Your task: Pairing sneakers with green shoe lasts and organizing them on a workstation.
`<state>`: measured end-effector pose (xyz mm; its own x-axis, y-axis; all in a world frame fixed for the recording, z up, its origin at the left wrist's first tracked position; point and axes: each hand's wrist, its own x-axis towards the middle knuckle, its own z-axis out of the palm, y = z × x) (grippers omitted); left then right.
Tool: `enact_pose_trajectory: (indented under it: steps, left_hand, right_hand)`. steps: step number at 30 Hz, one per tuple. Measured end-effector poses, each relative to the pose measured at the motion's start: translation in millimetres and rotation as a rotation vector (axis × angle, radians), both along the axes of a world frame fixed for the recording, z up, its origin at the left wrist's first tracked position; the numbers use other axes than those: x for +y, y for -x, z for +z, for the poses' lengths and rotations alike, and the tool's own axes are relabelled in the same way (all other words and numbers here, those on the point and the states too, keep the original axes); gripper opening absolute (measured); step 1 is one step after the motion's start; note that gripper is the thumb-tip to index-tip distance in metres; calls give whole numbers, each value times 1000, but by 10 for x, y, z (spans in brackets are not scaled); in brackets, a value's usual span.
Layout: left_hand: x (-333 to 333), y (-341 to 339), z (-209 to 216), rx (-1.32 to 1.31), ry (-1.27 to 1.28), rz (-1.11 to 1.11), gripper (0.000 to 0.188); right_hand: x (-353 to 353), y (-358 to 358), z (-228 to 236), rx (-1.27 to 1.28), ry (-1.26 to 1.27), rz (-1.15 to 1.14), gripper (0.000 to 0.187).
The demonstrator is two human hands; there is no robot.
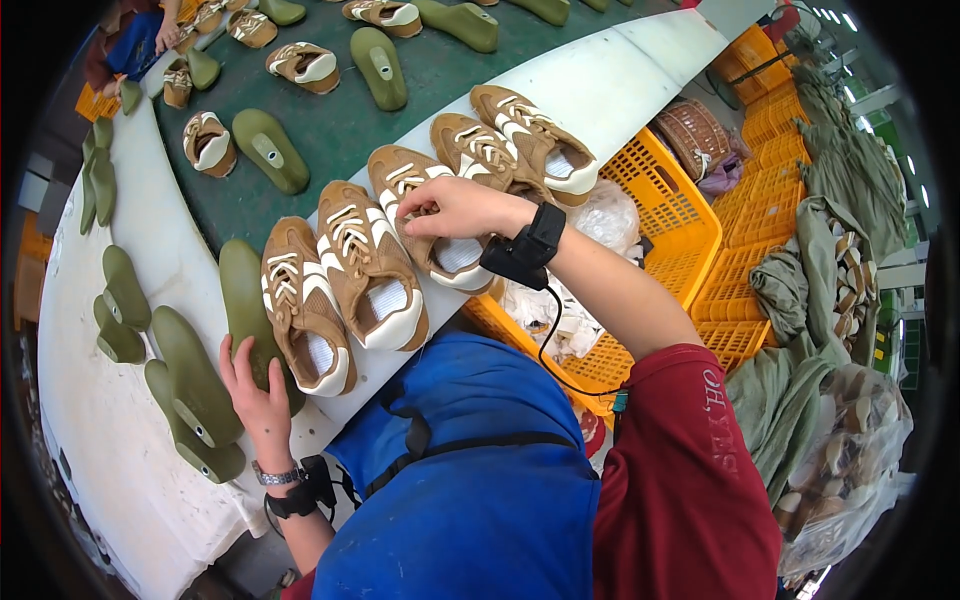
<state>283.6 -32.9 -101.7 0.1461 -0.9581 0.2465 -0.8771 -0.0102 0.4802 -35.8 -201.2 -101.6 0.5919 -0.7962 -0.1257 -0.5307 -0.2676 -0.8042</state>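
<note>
Several brown sneakers with white trim stand side by side along the white table edge, toes pointing away from me. My right hand [458, 208] is over the middle sneaker [392, 172], its fingers curled together at the laces; what they pinch, if anything, is hidden. My left hand [262, 398] has its fingers apart and rests against a green shoe last [244, 290] at the row's left end. Next to that last are the leftmost sneaker [292, 250] and a second sneaker [345, 225]. Two further sneakers, one of them a brown sneaker [515, 115], stand to the right.
A green conveyor surface [330, 135] beyond the white ledge carries more sneakers and green lasts. Loose lasts [195, 370] lie on the white table [95, 420] at left. Yellow crates [690, 215] with scraps stand at right. Another person's hand [167, 38] shows at the far left.
</note>
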Motion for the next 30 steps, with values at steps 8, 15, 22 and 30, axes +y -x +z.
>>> enact_pose_trajectory:
  steps: [8, 15, 22, 30]
  left_hand:
    - [8, 6, 14, 30, -21, 4, 37]
    - [-14, 6, 11, 41, 8, -5, 37]
    - [26, -30, 8, 46, 23, 7, 37]
    - [-18, -4, 18, 86, 39, -1, 35]
  right_hand:
    - [-12, -15, 70, 29, -34, -4, 36]
    - [-26, -37, 589, -7, 54, 30, 32]
    - [89, -188, 916, -13, 91, 157, 31]
    - [534, -448, 438, 160, 309, 297, 37]
